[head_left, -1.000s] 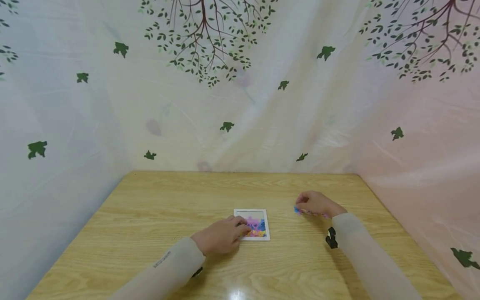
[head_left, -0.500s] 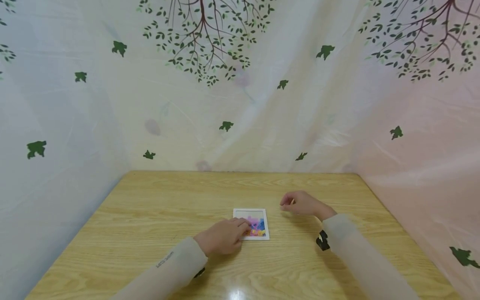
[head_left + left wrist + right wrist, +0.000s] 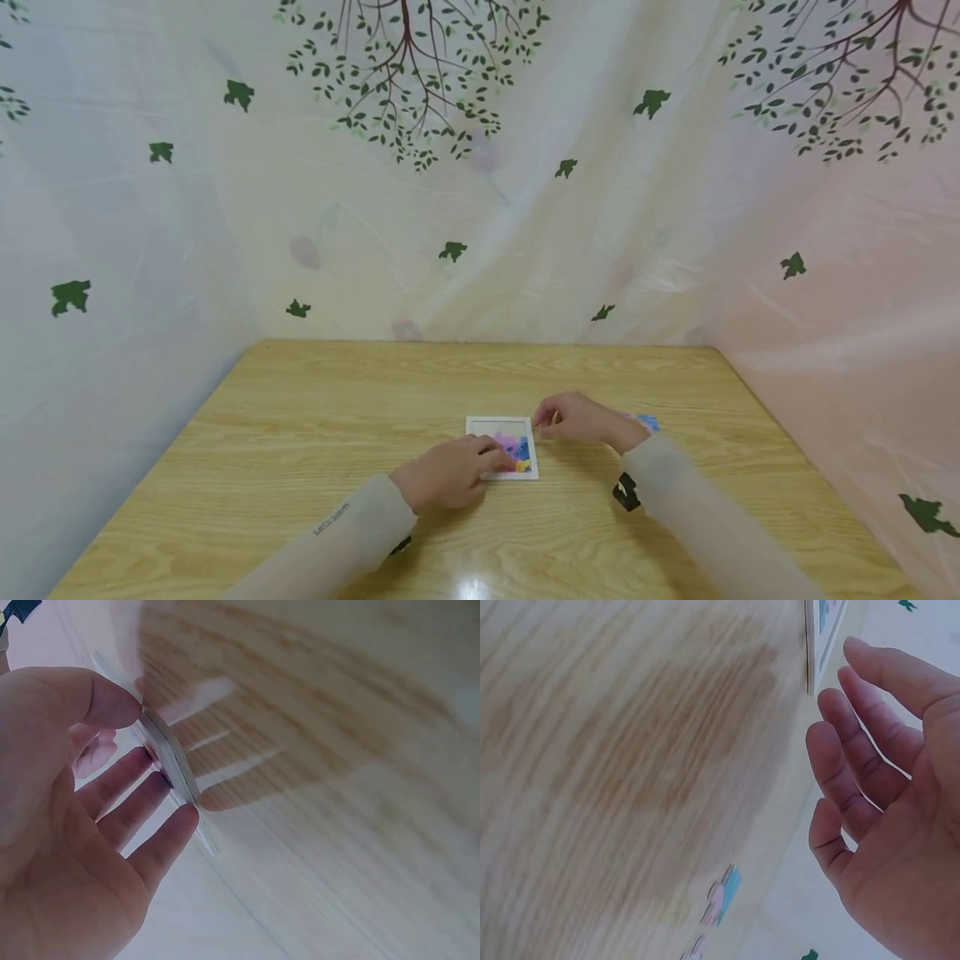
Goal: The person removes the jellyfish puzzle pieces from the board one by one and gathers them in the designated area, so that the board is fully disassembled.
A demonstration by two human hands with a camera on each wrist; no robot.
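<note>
A small white frame [image 3: 498,419] lies on the table, partly filled with a pink, blue and yellow jigsaw puzzle [image 3: 522,448]. My left hand [image 3: 446,472] rests on its near left part, fingertips over the picture. In the left wrist view, the thumb and fingertips of that left hand [image 3: 97,802] touch the frame [image 3: 169,754] along its edge. At the frame's upper right corner hovers my right hand [image 3: 577,417], fingers bent. Thumb and index tips of the right hand [image 3: 892,787] sit close together; whether a small piece is between them cannot be made out.
Loose jigsaw pieces [image 3: 647,422] lie behind the right wrist, partly hidden by it. Some pieces [image 3: 724,896] also show in the right wrist view. The wooden table [image 3: 337,400] is bounded by a leaf-printed curtain [image 3: 510,250] at the back and sides.
My right hand has moved left from the loose pieces to the frame's right side, uncovering some of those pieces. The left hand stays on the frame, its fingers shifted slightly.
</note>
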